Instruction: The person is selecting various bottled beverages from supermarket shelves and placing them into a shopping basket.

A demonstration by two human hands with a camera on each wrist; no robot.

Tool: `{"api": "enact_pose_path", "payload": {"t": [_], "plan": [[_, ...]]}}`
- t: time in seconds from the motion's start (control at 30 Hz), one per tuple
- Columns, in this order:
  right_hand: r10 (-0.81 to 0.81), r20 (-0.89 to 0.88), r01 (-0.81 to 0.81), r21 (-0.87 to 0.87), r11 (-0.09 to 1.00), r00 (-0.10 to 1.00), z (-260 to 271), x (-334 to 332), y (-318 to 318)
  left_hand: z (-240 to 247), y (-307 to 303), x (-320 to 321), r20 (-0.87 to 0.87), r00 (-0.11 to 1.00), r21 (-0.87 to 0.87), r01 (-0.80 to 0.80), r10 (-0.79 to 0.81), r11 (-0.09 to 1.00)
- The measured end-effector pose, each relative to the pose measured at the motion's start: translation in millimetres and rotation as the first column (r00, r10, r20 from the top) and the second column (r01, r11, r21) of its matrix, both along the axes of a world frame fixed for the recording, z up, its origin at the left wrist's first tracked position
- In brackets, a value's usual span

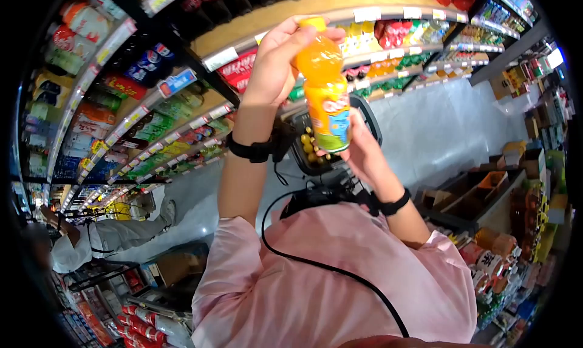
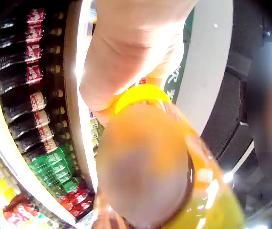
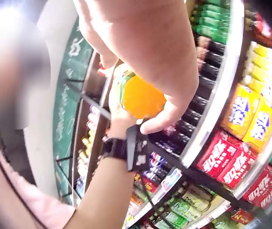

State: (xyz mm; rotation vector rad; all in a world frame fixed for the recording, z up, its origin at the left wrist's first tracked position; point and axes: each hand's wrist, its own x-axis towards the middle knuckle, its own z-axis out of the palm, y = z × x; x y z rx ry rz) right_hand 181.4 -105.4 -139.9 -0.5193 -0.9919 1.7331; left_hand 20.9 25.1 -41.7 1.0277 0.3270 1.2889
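Observation:
A bottle of orange drink (image 1: 328, 99) with a yellow cap (image 1: 314, 23) is held up in front of the chest, tilted, cap end away from the body. My left hand (image 1: 274, 65) grips it at the neck, thumb and fingers curled around just under the cap. At the base, my right hand (image 1: 366, 149) holds the bottle's lower end between thumb and fingers. The left wrist view shows the cap (image 2: 143, 93) right against the left fingers, with a blurred patch over the bottle. In the right wrist view, the bottle's orange end (image 3: 143, 98) shows beneath the right hand (image 3: 145, 43).
Below the bottle is a dark shopping basket (image 1: 371, 118) with small yellow-green items inside. Drink shelves (image 1: 212, 32) curve along the front and left. Cartons (image 1: 437, 199) and bottles stand at the right. Another person (image 1: 124, 229) is at the lower left. A black cable (image 1: 322, 266) crosses my shirt.

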Motion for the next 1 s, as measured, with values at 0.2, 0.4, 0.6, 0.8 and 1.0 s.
{"api": "enact_pose_path", "payload": {"t": [0.2, 0.4, 0.6, 0.8, 1.0], "plan": [[0.050, 0.264, 0.081, -0.463, 0.883, 0.963, -84, 86, 19, -60, -32, 24, -0.824, 0.523, 0.318, 0.105, 0.219, 0.942], [0.152, 0.423, 0.217, -0.703, 0.678, 0.893, -201, 155, 1, -197, -30, 74, -0.905, 0.402, -0.015, 0.299, -0.140, 0.954], [-0.031, 0.727, 0.616, -0.557, 0.558, 0.686, -328, 191, -5, -308, -18, 98, -0.937, 0.263, -0.070, 0.507, -0.232, 0.859], [-0.094, 0.763, 0.706, -0.534, 0.465, 0.639, -368, 195, -32, -375, -37, 114, -0.791, 0.320, -0.461, 0.247, -0.521, 0.852], [0.215, 0.643, 0.496, -0.726, 0.476, 0.735, -381, 231, -36, -431, -15, 140, -0.815, 0.271, -0.507, 0.095, -0.513, 0.856]]}}
